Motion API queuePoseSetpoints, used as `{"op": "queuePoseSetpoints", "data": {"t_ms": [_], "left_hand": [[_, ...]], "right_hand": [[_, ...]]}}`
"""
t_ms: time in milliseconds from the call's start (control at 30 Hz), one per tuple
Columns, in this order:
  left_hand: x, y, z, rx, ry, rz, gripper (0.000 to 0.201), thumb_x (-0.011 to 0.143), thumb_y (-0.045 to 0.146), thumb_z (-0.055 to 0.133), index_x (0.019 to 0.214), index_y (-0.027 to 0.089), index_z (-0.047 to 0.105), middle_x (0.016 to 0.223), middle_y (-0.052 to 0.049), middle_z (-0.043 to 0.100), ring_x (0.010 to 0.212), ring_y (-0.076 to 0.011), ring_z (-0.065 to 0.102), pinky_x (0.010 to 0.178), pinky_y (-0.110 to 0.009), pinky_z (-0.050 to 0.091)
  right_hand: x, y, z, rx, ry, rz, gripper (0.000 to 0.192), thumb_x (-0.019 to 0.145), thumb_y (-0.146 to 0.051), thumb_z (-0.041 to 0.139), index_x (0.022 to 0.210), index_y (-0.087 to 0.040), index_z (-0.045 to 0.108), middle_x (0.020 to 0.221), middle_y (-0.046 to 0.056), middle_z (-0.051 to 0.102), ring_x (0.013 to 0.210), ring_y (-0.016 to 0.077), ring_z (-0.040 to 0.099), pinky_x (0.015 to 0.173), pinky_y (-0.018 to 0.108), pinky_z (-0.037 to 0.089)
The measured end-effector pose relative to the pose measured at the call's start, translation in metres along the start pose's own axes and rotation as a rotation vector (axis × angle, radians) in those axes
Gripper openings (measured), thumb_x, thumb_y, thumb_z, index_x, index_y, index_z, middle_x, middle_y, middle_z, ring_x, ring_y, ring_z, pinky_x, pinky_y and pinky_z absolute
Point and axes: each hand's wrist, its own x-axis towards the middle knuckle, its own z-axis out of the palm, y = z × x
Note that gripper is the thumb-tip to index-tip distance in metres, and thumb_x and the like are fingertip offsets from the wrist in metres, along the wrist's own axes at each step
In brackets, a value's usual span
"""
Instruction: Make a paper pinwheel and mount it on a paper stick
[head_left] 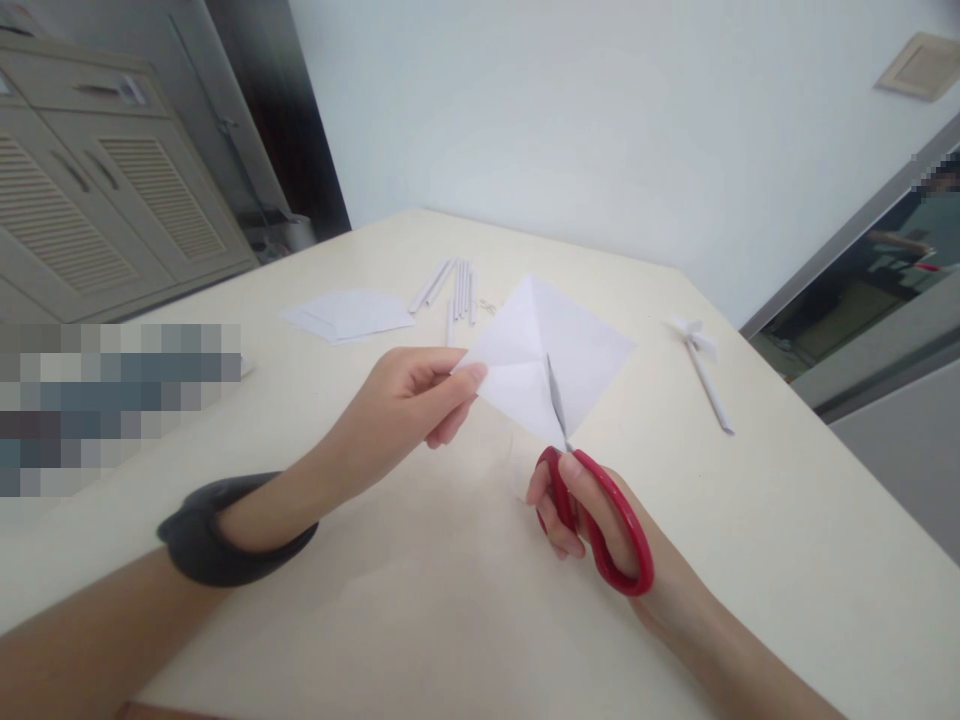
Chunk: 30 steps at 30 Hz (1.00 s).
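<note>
Bare table (420, 600): left hand (405, 405) pinches paper (555, 350), right hand (592, 520) grips scissors (600, 510)

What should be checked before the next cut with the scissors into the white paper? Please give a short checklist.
1. Left hand pinches the paper square at its left corner: ok.
2. Left fingers away from the blades: ok.
3. Right hand in the red scissors handles: ok.
4. Blades on the paper's crease: cannot tell.
5. Paper lifted above the table: ok.
</note>
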Motion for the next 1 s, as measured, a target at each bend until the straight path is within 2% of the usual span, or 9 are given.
{"op": "queuePoseSetpoints", "data": {"t_ms": [133,467,600,733,1000], "left_hand": [[-0.0013,0.0004,0.0010,0.006,-0.023,-0.014,0.047,0.090,0.031,0.043,0.046,0.016,0.039,0.042,0.005,0.041,0.044,-0.0072,0.035,0.049,-0.023,0.029],[-0.0007,0.0006,0.0001,0.002,-0.033,-0.018,0.047,0.090,0.029,0.043,0.045,0.016,0.039,0.041,0.005,0.040,0.043,-0.0068,0.034,0.048,-0.023,0.029],[-0.0011,0.0015,-0.0004,0.005,-0.039,-0.022,0.046,0.090,0.029,0.043,0.045,0.017,0.039,0.041,0.005,0.041,0.043,-0.0074,0.035,0.048,-0.023,0.029],[-0.0014,0.0022,-0.0005,0.002,-0.036,-0.018,0.046,0.089,0.030,0.043,0.046,0.017,0.039,0.042,0.004,0.041,0.044,-0.0081,0.035,0.048,-0.023,0.030],[-0.0013,0.0033,0.0001,0.016,-0.027,-0.010,0.046,0.089,0.029,0.043,0.045,0.017,0.039,0.042,0.004,0.040,0.043,-0.0083,0.035,0.048,-0.023,0.030]], "right_hand": [[-0.0001,0.0011,-0.0016,0.028,-0.007,0.019,0.036,0.091,-0.047,0.039,0.088,-0.018,0.060,0.058,-0.002,0.043,0.058,0.0124,0.040,0.062,0.028,0.033],[-0.0021,-0.0048,0.0021,0.007,0.023,0.041,0.037,0.091,-0.048,0.039,0.084,-0.018,0.060,0.058,-0.002,0.044,0.060,0.0128,0.042,0.062,0.027,0.034],[-0.0009,-0.0042,0.0012,-0.002,0.027,0.055,0.037,0.090,-0.049,0.040,0.082,-0.018,0.059,0.057,-0.002,0.045,0.058,0.0124,0.042,0.057,0.026,0.034],[0.0015,-0.0012,0.0015,0.000,0.008,0.008,0.038,0.089,-0.050,0.041,0.082,-0.017,0.059,0.053,-0.003,0.041,0.052,0.0116,0.039,0.052,0.025,0.031],[0.0016,0.0012,0.0021,-0.031,0.005,-0.011,0.039,0.090,-0.049,0.039,0.084,-0.016,0.060,0.053,-0.003,0.042,0.050,0.0107,0.039,0.050,0.024,0.031]]}}
